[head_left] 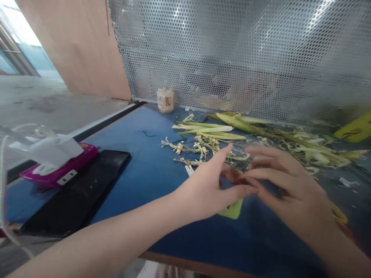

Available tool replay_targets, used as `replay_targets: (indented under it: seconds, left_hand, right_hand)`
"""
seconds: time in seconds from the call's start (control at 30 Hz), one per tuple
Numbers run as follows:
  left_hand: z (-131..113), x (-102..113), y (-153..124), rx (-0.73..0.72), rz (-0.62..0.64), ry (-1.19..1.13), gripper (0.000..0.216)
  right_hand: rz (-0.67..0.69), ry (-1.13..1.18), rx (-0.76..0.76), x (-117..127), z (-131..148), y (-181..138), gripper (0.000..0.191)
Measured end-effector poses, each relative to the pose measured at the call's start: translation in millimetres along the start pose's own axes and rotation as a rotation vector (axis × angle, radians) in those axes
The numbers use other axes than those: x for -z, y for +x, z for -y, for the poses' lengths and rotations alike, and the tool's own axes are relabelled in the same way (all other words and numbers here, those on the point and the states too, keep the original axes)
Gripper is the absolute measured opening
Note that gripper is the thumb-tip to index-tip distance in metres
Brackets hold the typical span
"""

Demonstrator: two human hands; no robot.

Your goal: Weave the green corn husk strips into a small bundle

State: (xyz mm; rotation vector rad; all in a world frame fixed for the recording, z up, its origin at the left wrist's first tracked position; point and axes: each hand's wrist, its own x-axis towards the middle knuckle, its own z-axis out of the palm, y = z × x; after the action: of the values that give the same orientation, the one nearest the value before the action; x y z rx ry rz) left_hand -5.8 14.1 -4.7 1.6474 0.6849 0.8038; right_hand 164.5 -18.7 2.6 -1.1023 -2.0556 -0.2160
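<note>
My left hand (207, 187) and my right hand (292, 185) meet above the blue table. Both sets of fingertips are pinched close together, and what lies between them is too small and hidden to make out. The left thumb reaches across to the right fingers. Partly covered below my left hand is a flat yellow-green piece (233, 210), with a white pronged object (189, 170) beside the wrist. Just beyond the hands lie several braided plant-fibre strands (181, 147) with small knots. Behind these are cut green-and-white leaf strips (208, 128) and a long husk-like stalk (246, 124).
On the left are a black phone (78, 193) and a magenta power strip (69, 166) with white plugs. A jar (165, 100) stands at the back by a perforated metal panel (232, 42). A yellow ring-shaped handle (339, 213) shows behind my right wrist. Shredded leaves (319, 148) lie at right.
</note>
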Motion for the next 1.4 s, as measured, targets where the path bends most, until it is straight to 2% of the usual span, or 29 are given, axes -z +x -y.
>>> replay_targets:
  seconds: [0.2,0.27,0.3,0.37,0.43,0.47,0.57,0.7,0.87,0.97,1.03,1.1,1.17,1.23,1.4]
  left_hand:
    - [2,-1,2,0.084,0.02,-0.208,0.089]
    - [3,-2,4,0.091,0.005,-0.227,0.084]
    - [2,-2,4,0.091,-0.012,-0.234,0.081]
    - [-1,-1,6,0.091,-0.069,-0.242,0.076]
    - [-4,1,7,0.094,-0.146,-0.238,0.072]
    - [-6,3,7,0.086,-0.184,-0.225,0.069]
    - [-8,6,9,0.052,-0.265,-0.201,0.056]
    - [-7,10,11,0.017,-0.31,-0.073,0.049]
    - [-6,15,12,-0.037,-0.372,0.226,0.046]
    - [-5,17,10,-0.168,-0.415,0.421,0.05]
    - [-4,18,8,-0.403,-0.418,0.644,0.054]
    - [-4,19,6,-0.675,-0.333,0.87,0.055]
    - [-3,19,6,-0.876,-0.207,1.006,0.054]
    - [-4,19,6,-0.901,-0.156,1.023,0.052]
    - [-3,20,9,-0.695,-0.173,0.907,0.04]
  right_hand:
    - [0.055,0.074,0.005,-4,-3,1,0.014]
    - [0.055,0.113,-0.016,-5,-4,1,0.015]
    - [0.036,0.142,-0.055,-6,-5,1,0.017]
    - [-0.033,0.255,-0.194,-7,-8,1,0.035]
    - [-0.086,0.45,-0.348,-9,-10,1,0.054]
    - [-0.075,0.554,-0.399,-11,-10,1,0.057]
    - [0.04,0.692,-0.476,-20,-6,3,0.045]
    - [0.15,0.592,-0.586,-34,2,8,0.021]
    - [0.134,0.706,-0.69,-36,-2,14,0.023]
    - [0.119,0.803,-0.731,-33,-6,13,0.024]
    - [0.11,0.864,-0.744,-32,-7,13,0.026]
    - [0.123,0.918,-0.735,-32,-6,14,0.027]
    - [0.131,0.937,-0.721,-31,-5,14,0.029]
    - [0.124,0.931,-0.71,-31,-5,14,0.031]
    - [0.176,0.932,-0.643,-29,-8,11,0.028]
